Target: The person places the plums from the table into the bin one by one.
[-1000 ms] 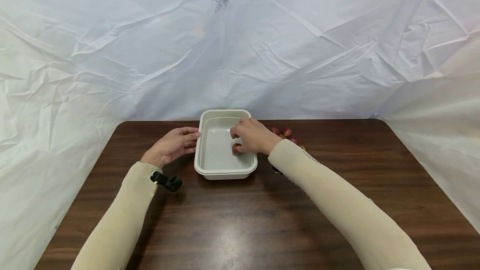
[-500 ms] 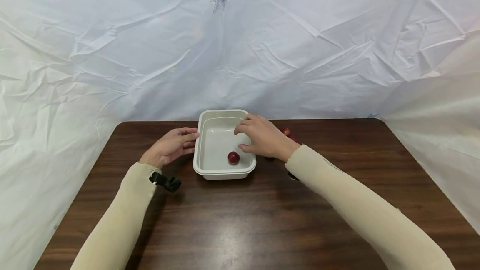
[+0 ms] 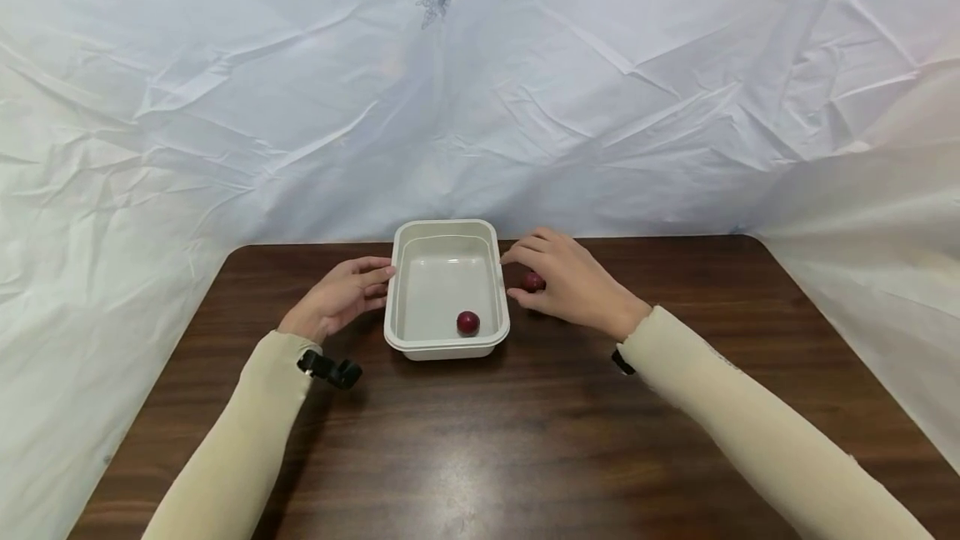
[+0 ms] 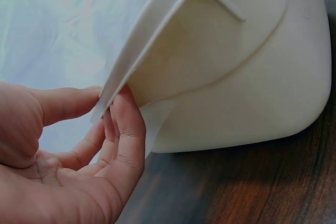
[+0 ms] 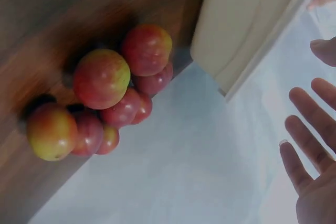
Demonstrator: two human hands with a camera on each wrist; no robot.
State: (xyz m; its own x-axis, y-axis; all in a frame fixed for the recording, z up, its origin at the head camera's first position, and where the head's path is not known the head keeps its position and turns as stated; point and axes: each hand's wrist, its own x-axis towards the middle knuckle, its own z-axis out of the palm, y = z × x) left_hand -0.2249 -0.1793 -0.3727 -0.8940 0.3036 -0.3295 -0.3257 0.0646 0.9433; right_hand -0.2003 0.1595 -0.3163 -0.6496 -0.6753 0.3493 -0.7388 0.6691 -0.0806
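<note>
a pale tub (image 3: 447,347) sits toward the far edge of the brown worktop (image 3: 450,457), and one dark red fruit (image 3: 468,323) lies inside it, near the corner that is close to the person and to the right. the left hand (image 3: 337,297) pinches the tub's left rim: in the left wrist view the thumb is on one side of the rim and the fingers (image 4: 128,129) are bent under it on the other.

the right hand (image 3: 576,280) is over the worktop just right of the tub, its fingers spread well apart and holding nothing; whether a fingertip touches the rim, i cannot tell. from the head, part of another fruit (image 3: 533,282) shows in the gap between its thumb and fingers. the right wrist view shows a cluster of red and yellow fruit (image 5: 101,78) on the worktop beside the tub, several touching or overlapping.

both arms wear cream sleeves (image 3: 225,440), with a black device (image 3: 328,367) at the left wrist. a creased white sheet (image 3: 480,107) hangs behind the worktop.
</note>
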